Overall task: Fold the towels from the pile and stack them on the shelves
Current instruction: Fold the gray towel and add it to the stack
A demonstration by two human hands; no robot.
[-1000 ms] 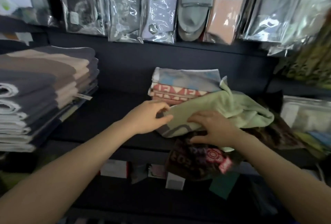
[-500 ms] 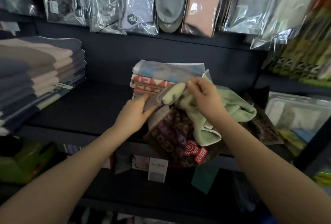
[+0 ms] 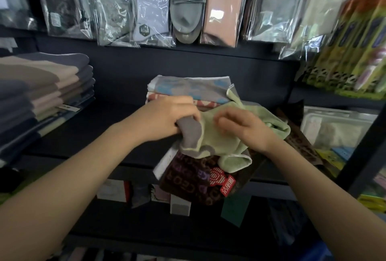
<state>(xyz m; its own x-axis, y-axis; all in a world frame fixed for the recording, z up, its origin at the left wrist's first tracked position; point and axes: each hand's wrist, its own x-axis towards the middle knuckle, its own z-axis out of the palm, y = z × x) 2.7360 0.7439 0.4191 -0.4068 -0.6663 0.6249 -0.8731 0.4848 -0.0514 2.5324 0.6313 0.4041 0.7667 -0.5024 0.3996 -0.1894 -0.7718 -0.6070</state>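
the left hand [image 3: 167, 117] has its fingers curled tight round the grey end of the green towel [image 3: 221, 135], gripping it just in front of the folded stack [image 3: 188, 89]. the right hand [image 3: 242, 129] sits beside it with fingers bent down onto the green cloth, and it looks to be pinching a fold, though motion blur hides exactly how much cloth they hold. the towel is bunched between both hands at the front edge of the shelf [image 3: 104, 135], its far corner lying up against the stack and a loose loop hanging over the edge. under it the brown lettered towel [image 3: 188, 179] with a red tag [image 3: 223, 179] spills off that same edge.

the step looks like finding the corners to open the green towel out. to do it well, i'd say each hand should work along to a true corner, then lift clear of the brown towel so it isn't dragged off the shelf. pulling the hem taut before folding should keep the edges square, and keeping the cloth off the stack behind would spare it a knock. the striped pile [image 3: 41, 93] at the shelf's left end lies well apart.
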